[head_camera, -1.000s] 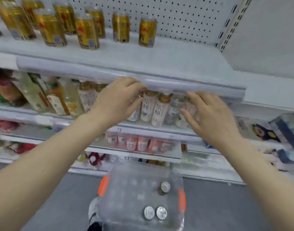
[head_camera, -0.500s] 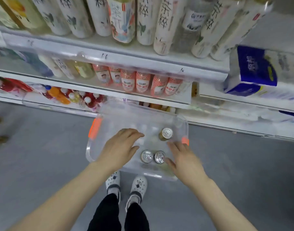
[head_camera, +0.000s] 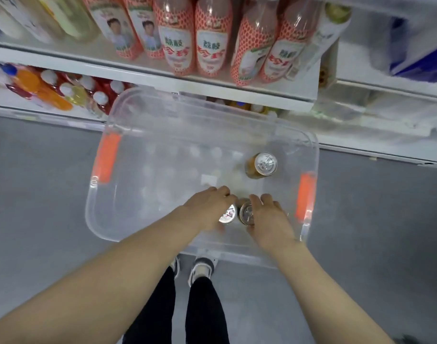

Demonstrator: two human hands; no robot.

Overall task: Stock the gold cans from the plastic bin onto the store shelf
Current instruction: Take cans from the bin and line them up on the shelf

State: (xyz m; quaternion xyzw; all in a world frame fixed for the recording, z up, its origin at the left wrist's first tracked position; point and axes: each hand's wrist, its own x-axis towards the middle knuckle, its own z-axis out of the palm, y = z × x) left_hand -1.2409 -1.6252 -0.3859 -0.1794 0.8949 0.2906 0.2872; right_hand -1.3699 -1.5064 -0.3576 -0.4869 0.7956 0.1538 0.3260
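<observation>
A clear plastic bin (head_camera: 105, 219) with orange handles stands on the floor below me. Three gold cans stand upright inside it. One gold can (head_camera: 262, 165) stands alone toward the far right of the bin. The other two stand side by side near the front wall. My left hand (head_camera: 205, 208) curls around the left can (head_camera: 228, 216), and my right hand (head_camera: 268, 216) curls around the right can (head_camera: 246, 212). Both palms cover part of the can tops. The upper shelf with gold cans is out of view.
Store shelves run along the top of the view, with red-patterned bottles (head_camera: 210, 43) above and small red and orange bottles (head_camera: 51, 90) lower left. The bin's far edge lies close to the lowest shelf. Grey floor surrounds the bin; my feet (head_camera: 200, 269) stand just behind it.
My view swung down from the upper shelf to the bin. Both hands dropped from the shelf edge into the bin and closed around the two front cans.
</observation>
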